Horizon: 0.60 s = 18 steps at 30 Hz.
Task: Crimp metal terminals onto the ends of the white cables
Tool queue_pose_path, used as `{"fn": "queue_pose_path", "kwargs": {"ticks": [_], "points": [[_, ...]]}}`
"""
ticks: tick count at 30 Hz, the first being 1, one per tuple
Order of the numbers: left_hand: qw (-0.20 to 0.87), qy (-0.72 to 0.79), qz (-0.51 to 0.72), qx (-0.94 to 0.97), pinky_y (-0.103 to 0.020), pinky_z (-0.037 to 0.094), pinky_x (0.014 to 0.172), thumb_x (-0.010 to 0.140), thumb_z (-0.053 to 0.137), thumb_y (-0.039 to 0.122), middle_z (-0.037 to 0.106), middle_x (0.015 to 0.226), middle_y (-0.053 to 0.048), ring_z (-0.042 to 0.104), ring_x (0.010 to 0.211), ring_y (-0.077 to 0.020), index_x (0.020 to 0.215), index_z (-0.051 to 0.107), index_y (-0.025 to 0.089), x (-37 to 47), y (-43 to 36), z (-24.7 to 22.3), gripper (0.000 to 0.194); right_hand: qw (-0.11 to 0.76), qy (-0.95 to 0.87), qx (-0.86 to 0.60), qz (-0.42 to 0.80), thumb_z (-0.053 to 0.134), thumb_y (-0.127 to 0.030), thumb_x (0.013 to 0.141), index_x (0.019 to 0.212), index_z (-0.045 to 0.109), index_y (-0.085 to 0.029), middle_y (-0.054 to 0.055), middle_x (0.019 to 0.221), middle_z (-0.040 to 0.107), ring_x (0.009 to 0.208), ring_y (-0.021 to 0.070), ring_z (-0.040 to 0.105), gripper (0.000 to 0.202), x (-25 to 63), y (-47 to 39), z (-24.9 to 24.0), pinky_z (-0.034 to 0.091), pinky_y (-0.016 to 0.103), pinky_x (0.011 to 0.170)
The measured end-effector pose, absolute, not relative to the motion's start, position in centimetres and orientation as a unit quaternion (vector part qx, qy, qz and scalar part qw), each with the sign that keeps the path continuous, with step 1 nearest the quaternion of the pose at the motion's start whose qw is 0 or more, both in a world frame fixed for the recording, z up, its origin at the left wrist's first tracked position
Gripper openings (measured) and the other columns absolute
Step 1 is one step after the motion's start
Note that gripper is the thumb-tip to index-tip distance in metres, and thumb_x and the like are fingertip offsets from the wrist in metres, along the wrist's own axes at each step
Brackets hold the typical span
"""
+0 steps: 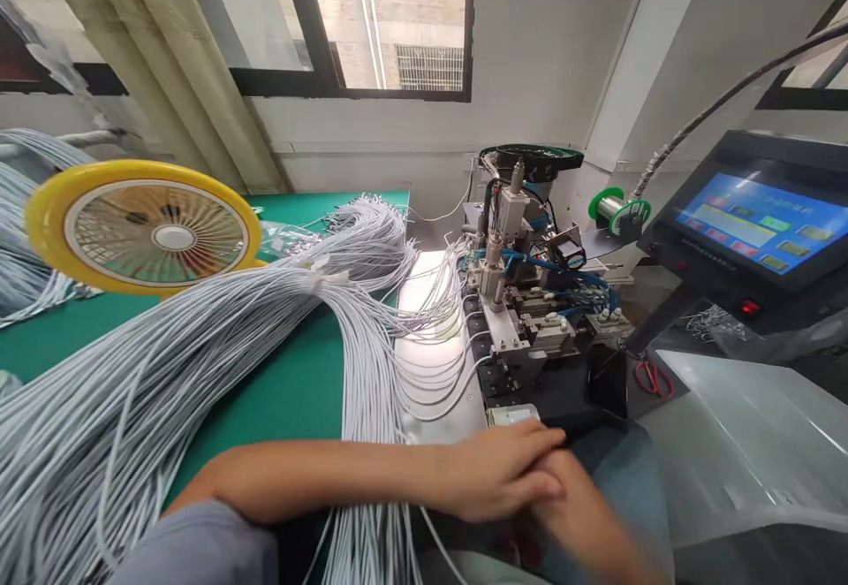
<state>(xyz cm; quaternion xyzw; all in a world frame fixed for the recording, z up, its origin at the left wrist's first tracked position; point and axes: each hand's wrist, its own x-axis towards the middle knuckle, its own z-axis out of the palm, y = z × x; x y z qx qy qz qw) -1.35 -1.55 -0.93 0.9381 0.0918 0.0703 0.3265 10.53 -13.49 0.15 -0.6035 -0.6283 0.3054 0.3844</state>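
Note:
My left hand (494,474) reaches across from the left and lies wrapped over my right hand (568,479), in front of the machine's near edge. The right hand is mostly covered, and its fingers are hidden. My left forearm passes over a thick bundle of grey cables (367,364) hanging over the table edge. Just beyond the hands is a small pale object (513,414), partly covered. Several cable ends run over a white lit plate (430,382) into the wire-processing machine (503,320).
A yellow fan (49,223) stands left on the green table (298,391). A touchscreen (755,223) rises at right. Red-handled scissors (654,380) lie below it, beside a clear plastic cover (742,435). A green wire spool (619,209) sits behind the machine.

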Motion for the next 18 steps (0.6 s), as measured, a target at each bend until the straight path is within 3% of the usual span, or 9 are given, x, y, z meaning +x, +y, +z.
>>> {"fn": "queue_pose_path", "kwargs": {"ticks": [2, 3, 5, 7, 12, 18], "points": [[0.357, 0.156, 0.096, 0.916, -0.026, 0.049, 0.08, 0.089, 0.051, 0.039, 0.06, 0.116, -0.016, 0.061, 0.094, -0.017, 0.133, 0.041, 0.006, -1.2, -0.9, -1.2, 0.057, 0.416, -0.583, -0.611, 0.337, 0.051, -0.035, 0.077, 0.063, 0.07, -0.014, 0.002, 0.061, 0.067, 0.055, 0.0149, 0.057, 0.031, 12.6, -11.1, -0.7, 0.047, 0.025, 0.05], [0.368, 0.183, 0.111, 0.905, -0.025, 0.049, 0.076, 0.088, 0.052, 0.037, 0.062, 0.113, -0.015, 0.061, 0.088, -0.0151, 0.129, 0.046, 0.007, -1.1, -0.5, -1.2, 0.05, 0.436, -0.541, -0.615, 0.372, 0.059, -0.033, 0.073, 0.062, 0.068, -0.014, 0.002, 0.058, 0.065, 0.053, 0.0142, 0.056, 0.024, 13.6, -9.9, -1.4, 0.047, 0.024, 0.051], [0.378, 0.201, 0.134, 0.894, -0.022, 0.046, 0.07, 0.089, 0.049, 0.023, 0.067, 0.09, -0.008, 0.06, 0.076, -0.0117, 0.099, 0.064, 0.01, -1.0, 0.3, -1.4, 0.023, 0.498, -0.442, -0.618, 0.418, 0.071, -0.03, 0.064, 0.067, 0.066, -0.015, 0.0, 0.058, 0.064, 0.053, 0.0131, 0.056, 0.016, 15.0, -8.2, -2.7, 0.047, 0.025, 0.053], [0.389, 0.213, 0.171, 0.88, -0.019, 0.044, 0.065, 0.087, 0.048, 0.017, 0.065, 0.077, -0.004, 0.057, 0.069, -0.0094, 0.084, 0.067, 0.011, -0.8, 1.0, -1.3, 0.019, 0.563, -0.353, -0.592, 0.456, 0.076, -0.03, 0.059, 0.074, 0.066, -0.016, -0.001, 0.06, 0.064, 0.054, 0.0117, 0.057, 0.023, 15.4, -7.4, -3.3, 0.048, 0.024, 0.055], [0.427, 0.228, 0.239, 0.842, -0.016, 0.04, 0.057, 0.082, 0.055, 0.015, 0.059, 0.065, 0.001, 0.05, 0.06, -0.0065, 0.077, 0.066, 0.011, -0.7, 1.9, -1.1, 0.013, 0.648, -0.257, -0.492, 0.522, 0.072, -0.035, 0.067, 0.081, 0.068, -0.017, 0.001, 0.068, 0.066, 0.06, 0.0103, 0.06, 0.024, 13.4, -6.6, -2.7, 0.049, 0.024, 0.058], [0.526, 0.224, 0.249, 0.782, -0.018, 0.043, 0.057, 0.083, 0.057, 0.021, 0.061, 0.07, -0.003, 0.053, 0.063, -0.008, 0.079, 0.068, 0.01, -1.0, 2.3, -1.7, 0.016, 0.694, -0.294, -0.502, 0.424, 0.069, -0.031, 0.075, 0.085, 0.069, -0.019, -0.002, 0.064, 0.062, 0.056, 0.0078, 0.054, 0.017, 11.8, -6.0, -4.0, 0.046, 0.022, 0.055]]}}
